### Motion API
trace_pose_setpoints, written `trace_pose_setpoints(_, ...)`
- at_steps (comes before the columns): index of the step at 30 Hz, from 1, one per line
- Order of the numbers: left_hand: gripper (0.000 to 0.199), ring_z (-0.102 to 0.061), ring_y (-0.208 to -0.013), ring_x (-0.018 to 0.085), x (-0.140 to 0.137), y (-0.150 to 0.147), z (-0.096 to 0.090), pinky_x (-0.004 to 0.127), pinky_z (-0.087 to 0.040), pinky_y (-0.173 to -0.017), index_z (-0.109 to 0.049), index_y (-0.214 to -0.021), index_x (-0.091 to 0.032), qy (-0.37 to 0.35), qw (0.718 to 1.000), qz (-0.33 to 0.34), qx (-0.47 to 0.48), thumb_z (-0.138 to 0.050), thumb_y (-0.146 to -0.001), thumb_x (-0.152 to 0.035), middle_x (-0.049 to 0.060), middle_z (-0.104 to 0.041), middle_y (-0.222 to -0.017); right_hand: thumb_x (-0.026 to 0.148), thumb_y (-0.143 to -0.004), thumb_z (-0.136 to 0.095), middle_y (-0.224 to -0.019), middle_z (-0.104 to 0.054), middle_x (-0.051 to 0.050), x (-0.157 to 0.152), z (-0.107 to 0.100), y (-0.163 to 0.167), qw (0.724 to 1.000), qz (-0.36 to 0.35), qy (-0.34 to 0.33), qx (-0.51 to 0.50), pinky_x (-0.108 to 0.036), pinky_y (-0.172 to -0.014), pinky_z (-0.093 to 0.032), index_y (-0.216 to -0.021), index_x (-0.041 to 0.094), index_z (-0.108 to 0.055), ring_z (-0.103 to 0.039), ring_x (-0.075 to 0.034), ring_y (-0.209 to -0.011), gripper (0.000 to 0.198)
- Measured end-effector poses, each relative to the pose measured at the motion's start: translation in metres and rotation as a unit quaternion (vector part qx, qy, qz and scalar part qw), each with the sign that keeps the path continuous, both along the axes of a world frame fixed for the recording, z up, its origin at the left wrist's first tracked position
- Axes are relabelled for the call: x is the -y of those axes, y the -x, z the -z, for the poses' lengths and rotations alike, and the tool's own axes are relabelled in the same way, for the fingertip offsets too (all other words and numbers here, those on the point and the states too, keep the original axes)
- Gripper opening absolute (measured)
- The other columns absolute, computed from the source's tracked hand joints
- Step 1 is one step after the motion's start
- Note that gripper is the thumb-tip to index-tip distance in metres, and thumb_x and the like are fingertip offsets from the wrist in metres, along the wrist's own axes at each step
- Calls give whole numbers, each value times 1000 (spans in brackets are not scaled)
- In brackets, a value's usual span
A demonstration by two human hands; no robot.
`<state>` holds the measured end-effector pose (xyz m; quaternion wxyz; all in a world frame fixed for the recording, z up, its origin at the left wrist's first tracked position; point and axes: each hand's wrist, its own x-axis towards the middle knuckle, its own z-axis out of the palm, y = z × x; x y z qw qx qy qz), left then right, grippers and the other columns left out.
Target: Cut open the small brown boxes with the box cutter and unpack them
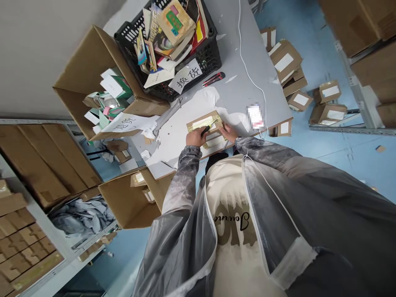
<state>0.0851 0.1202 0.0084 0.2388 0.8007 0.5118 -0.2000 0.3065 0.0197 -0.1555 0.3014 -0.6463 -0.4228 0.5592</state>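
Observation:
My left hand (196, 137) is closed round a black-handled tool (205, 130). Its thin metal tip points up and right over a small cardboard box (189, 126); whether it is a screwdriver or a knife I cannot tell. Yellowish clear tape and a white label cover the top of the box. On the box's right side, my right hand (229, 133) grips the edge with bent fingers. The box lies near the front edge of the grey table (230, 93). Farther back on the table is a red and black utility knife (213, 79).
A black crate (213, 53) full of books stands at the back, beside an open carton (77, 78) of small boxes. A white cable (244, 62) runs down the table's right. Below left sits another open carton (123, 206). Parcels (284, 62) lie on the floor at right.

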Motion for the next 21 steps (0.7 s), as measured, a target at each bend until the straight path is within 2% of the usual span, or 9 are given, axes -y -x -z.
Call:
trace_pose_setpoints(5,49,-79,-127,42,-7,-6,-1,45,-57,-101,-83,-162,-30,1,999,43,-10,-65,-117,-42,18,-86,-144,72,-110,-55,-187,-63,-9,9,-6,11,998,28,48,10,-52,-147,-50,-185,28,-58,-63,-36,-169,87)
trace_pose_setpoints(9,49,-80,-122,42,-2,-12,8,46,-55,-100,-83,-160,-25,3,998,68,14,-64,-116,-35,21,-85,-134,66,-113,-53,-182,-67,-16,13,-13,16,997,54,51,15,-51,-144,-52,-182,20,-57,-67,-35,-165,83)
trace_pose_setpoints(12,49,-80,-120,42,1,-9,12,46,-55,-99,-83,-160,-25,2,997,73,13,-62,-117,-35,21,-84,-132,66,-115,-54,-174,-73,-18,11,-17,21,997,55,47,29,-54,-144,-52,-175,19,-63,-70,-37,-159,77)
trace_pose_setpoints(17,47,-81,-116,43,-1,12,9,47,-55,-98,-84,-157,-24,16,998,58,-11,-63,-117,-36,24,-83,-130,73,-118,-52,-166,-78,-20,2,-17,32,995,71,59,41,-59,-146,-49,-163,20,-71,-69,-42,-160,72)
trace_pose_setpoints(21,48,-81,-115,43,-5,49,3,46,-56,-97,-86,-155,-22,16,996,72,-49,-62,-115,-38,25,-84,-131,76,-121,-47,-169,-76,-24,-2,-11,35,991,77,88,65,-62,-146,-48,-164,17,-71,-69,-45,-161,77)
